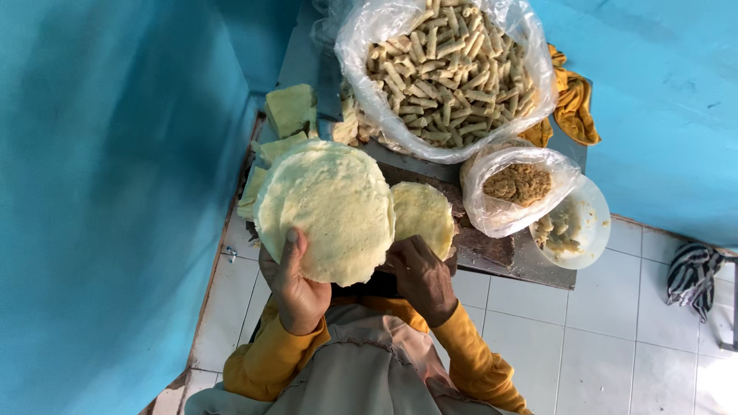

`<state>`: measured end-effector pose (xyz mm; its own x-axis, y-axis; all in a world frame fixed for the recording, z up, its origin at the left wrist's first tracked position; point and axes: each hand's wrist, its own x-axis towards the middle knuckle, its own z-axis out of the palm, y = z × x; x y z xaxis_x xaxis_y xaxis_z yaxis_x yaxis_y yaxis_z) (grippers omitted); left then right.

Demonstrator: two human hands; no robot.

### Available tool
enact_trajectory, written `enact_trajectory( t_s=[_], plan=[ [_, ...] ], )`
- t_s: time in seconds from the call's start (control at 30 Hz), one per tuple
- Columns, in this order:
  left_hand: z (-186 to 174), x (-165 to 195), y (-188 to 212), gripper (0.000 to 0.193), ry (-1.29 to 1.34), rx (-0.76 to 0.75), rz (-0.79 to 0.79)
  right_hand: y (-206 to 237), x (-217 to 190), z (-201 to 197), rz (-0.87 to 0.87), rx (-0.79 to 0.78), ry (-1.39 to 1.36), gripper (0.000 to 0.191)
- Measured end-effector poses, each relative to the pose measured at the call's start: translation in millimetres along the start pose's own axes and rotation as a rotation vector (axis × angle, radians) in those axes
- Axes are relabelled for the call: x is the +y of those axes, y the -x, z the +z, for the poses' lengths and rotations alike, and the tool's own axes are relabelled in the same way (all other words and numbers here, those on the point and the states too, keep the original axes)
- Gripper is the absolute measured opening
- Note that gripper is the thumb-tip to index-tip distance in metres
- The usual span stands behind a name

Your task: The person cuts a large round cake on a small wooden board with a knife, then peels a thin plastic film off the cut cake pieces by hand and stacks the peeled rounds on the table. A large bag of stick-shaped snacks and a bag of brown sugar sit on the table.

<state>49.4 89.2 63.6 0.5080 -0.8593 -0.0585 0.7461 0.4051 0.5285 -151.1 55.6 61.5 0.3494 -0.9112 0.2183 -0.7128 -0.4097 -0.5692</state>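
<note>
My left hand (296, 284) holds up a stack of pale yellow round thin wrappers (327, 207), thumb on top at its near edge. My right hand (419, 277) touches the stack's lower right edge, fingers curled under it. A single round wrapper (427, 215) lies flat on the dark board (484, 246) just right of the stack. I wear yellow sleeves and a beige apron.
A large clear bag of finished rolled sticks (450, 69) sits at the back. A smaller bag of brown filling (519, 184) and a white bowl (588, 227) stand to the right. Cut wrapper pieces (290, 107) lie at left. Blue walls flank both sides; white floor tiles below.
</note>
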Motion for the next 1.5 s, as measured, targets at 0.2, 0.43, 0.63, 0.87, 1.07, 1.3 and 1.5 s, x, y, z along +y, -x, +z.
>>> enact_trajectory(
  t_s=[0.2, 0.43, 0.63, 0.87, 1.07, 1.3, 1.5],
  plan=[
    [4, 2, -2, 0.039, -0.079, 0.070, -0.034, 3, 3, 7, 0.024, -0.004, -0.022, 0.006],
    [9, -11, 5, 0.047, -0.138, -0.001, -0.203, -3, 0, -23, 0.100, 0.140, -0.255, 0.016],
    [0, -48, 23, 0.036, -0.022, -0.096, -0.405, 6, -47, -65, -0.156, 0.084, -0.206, 0.042],
    [-2, -54, 33, 0.026, -0.009, -0.212, -0.378, 6, -54, -60, -0.159, 0.131, -0.153, 0.022],
    [0, -51, 30, 0.028, -0.136, -0.072, -0.419, 7, -2, -57, 0.397, 0.097, -0.851, 0.018],
    [-17, -59, 32, 0.036, -0.132, -0.068, -0.411, 6, 22, -37, 0.302, 0.010, -0.947, 0.030],
    [-61, -44, 31, 0.035, -0.135, -0.107, -0.415, 2, 44, -76, 0.398, 0.293, -0.885, 0.017]
  ],
)
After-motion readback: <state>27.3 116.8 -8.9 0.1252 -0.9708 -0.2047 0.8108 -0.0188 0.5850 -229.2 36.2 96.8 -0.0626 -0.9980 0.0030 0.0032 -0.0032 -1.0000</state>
